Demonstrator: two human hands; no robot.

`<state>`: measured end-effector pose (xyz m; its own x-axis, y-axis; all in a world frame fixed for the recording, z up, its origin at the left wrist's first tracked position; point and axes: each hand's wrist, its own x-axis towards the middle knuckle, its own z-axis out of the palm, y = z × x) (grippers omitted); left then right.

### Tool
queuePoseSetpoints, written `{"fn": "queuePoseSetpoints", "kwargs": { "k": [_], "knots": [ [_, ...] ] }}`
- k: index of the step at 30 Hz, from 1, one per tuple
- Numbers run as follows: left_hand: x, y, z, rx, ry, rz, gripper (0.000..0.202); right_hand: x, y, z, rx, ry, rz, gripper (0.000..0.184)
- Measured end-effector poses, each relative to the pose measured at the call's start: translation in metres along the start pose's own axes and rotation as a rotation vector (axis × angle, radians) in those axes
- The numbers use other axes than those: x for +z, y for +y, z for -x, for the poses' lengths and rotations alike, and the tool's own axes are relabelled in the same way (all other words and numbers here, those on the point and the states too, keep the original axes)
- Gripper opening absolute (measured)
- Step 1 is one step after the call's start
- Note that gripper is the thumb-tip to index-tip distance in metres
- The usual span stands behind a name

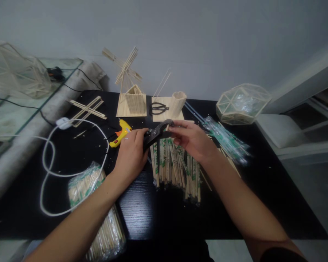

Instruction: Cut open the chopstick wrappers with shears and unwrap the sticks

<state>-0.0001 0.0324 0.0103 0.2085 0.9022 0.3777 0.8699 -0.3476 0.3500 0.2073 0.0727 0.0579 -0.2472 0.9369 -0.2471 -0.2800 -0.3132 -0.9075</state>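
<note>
My left hand (131, 154) is closed round the handles of black cutting pliers (156, 132), held above the black table (158, 214). My right hand (192, 140) is curled with its fingertips at the pliers' jaws, pinching something too small to make out. Below both hands lies a row of wrapped wooden chopsticks (176, 165).
A yellow glue gun (121, 133) with a white cord (49, 160) lies left. A bagged bundle of sticks (98, 211) sits front left. At the back stand a stick windmill house (131, 98), a stick cup (178, 103), black scissors (157, 108), a stick cross (87, 109) and a polyhedral frame (242, 103). Empty wrappers (226, 140) lie right.
</note>
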Motion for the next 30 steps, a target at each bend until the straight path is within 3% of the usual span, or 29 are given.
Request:
{"fn": "queuePoseSetpoints", "kwargs": {
  "k": [8, 18, 30],
  "knots": [
    [0.0013, -0.0003, 0.0020, -0.028, -0.008, -0.042, 0.024, 0.0021, -0.0013, 0.0025, -0.028, 0.005, 0.012, 0.016],
    [0.0012, -0.0020, 0.0030, -0.058, -0.025, -0.060, 0.017, 0.0027, -0.0010, 0.0043, -0.051, 0.018, 0.034, 0.017],
    [-0.0026, 0.0012, 0.0037, -0.145, -0.141, -0.040, 0.011, 0.0042, -0.0013, 0.0058, -0.073, 0.021, 0.070, 0.019]
  ]
}}
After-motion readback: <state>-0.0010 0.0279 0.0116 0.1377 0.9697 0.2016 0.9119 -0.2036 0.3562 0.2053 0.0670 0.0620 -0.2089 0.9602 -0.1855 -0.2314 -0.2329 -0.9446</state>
